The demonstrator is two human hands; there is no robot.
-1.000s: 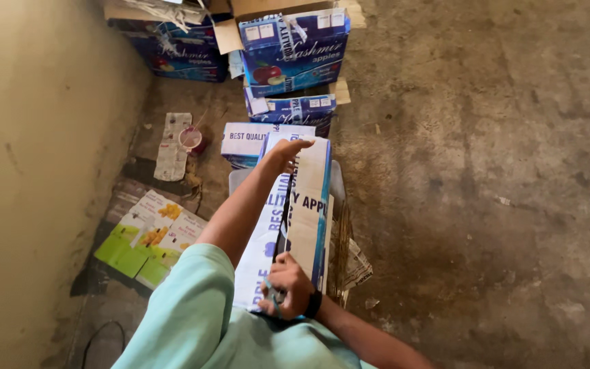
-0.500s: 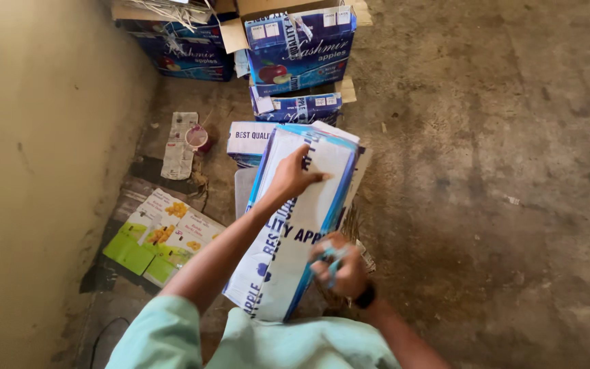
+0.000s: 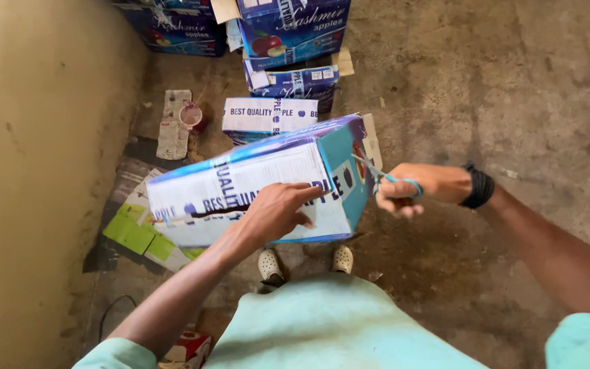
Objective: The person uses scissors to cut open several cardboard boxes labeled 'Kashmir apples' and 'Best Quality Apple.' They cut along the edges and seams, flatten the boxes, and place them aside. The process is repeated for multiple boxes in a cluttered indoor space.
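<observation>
A long blue and white cardboard box (image 3: 240, 184) lies sideways in the air in front of me. My left hand (image 3: 278, 212) presses flat on its white side and steadies it. To the right, my right hand (image 3: 421, 188) grips blue-handled scissors (image 3: 380, 176), and their blades touch the box's teal end. A black band sits on that wrist. My two pale shoes (image 3: 305, 262) show below the box on the concrete floor.
More blue fruit cartons (image 3: 291, 31) are stacked at the back, with a white and blue one (image 3: 268, 116) lying in front. A small red cup (image 3: 191, 116) and green and yellow flattened cardboard (image 3: 145, 236) lie by the yellowish wall (image 3: 35, 171) on the left.
The box has swung from upright to lying sideways. My right hand has moved from its lower end out to the right end, with the scissors now at the teal face.
</observation>
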